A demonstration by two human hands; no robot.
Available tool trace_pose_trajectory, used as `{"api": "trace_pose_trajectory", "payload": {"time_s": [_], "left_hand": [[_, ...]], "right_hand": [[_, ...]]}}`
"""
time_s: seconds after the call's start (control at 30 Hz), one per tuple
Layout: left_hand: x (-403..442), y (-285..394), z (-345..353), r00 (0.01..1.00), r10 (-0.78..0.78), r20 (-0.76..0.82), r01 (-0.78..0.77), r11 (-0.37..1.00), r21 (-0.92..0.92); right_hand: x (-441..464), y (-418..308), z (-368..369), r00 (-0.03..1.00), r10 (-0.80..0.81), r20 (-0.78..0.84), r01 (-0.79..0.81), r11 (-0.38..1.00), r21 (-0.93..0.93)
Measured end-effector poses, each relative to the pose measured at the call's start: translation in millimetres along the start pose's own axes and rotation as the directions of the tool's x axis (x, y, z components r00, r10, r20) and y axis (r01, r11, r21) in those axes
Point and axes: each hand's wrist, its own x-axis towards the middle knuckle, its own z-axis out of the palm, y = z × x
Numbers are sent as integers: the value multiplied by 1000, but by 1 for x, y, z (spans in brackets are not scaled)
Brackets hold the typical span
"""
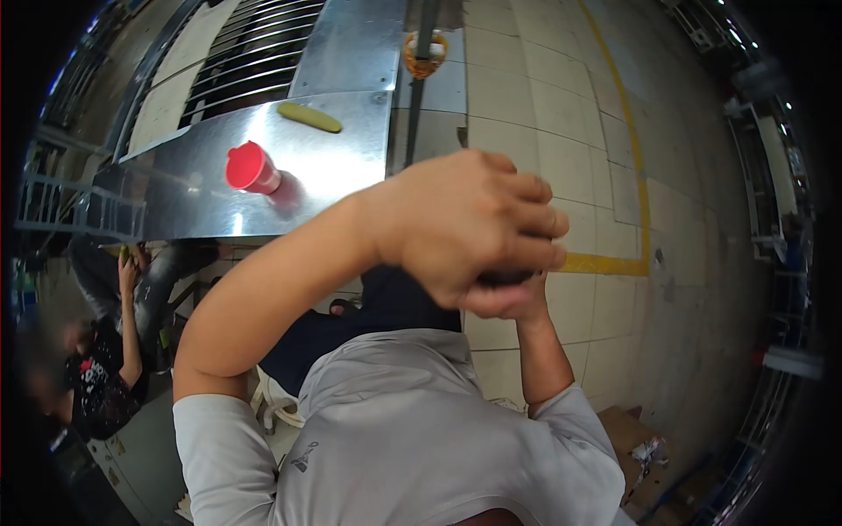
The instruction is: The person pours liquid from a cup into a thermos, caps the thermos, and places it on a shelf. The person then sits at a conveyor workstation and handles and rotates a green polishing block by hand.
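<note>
My left hand (pixel 478 232) is raised in front of my chest, its fingers curled and its thumb folded in below them. A small dark thing (pixel 507 277) shows between the thumb and the fingers; its kind cannot be made out. Behind it, my right hand (pixel 535 294) is almost wholly hidden, with only the wrist and forearm plainly showing. Both hands are close together, right of the metal table. A red plastic cup (pixel 250 168) stands on the table, its flared rim facing up. Beyond the cup lies a long yellow-green thing (pixel 309 117) with rounded ends.
The shiny metal table (pixel 184 188) has a rack of metal bars (pixel 250 53) behind it. An orange basket (pixel 425 57) sits past its right edge. At left a seated person (pixel 110 377) holds a yellow-green thing. Yellow tape (pixel 645 210) marks the tiled floor; cardboard (pixel 627 438) lies lower right.
</note>
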Motion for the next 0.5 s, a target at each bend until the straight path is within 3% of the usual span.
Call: {"api": "trace_pose_trajectory", "payload": {"time_s": [0.03, 0.1, 0.2, 0.27, 0.37, 0.5], "left_hand": [[11, -7, 6, 1000, 1, 1, -1, 1000, -4], [28, -24, 20, 1000, 18, -7, -18, 1000, -24], [41, -40, 44, 999, 26, -41, -28, 998, -51], [44, -50, 57, 997, 58, -48, -59, 998, -26], [39, -56, 64, 987, 155, 26, -157, 986, 56], [25, -52, 54, 981, 74, 180, -88, 993, 73]], "right_hand": [[-3, -7, -14, 1000, 10, -27, -12, 994, -106], [-3, -7, -38, 999, -15, -47, 8, 989, -151], [-2, -6, -49, 986, 33, -162, -34, 999, -9], [1, 2, -49, 980, -8, -197, -1, 999, -45], [-10, 47, -53, 990, -1, -141, -21, 988, -155], [-2, 55, -31, 989, -1, -149, -24, 986, -167]]}}
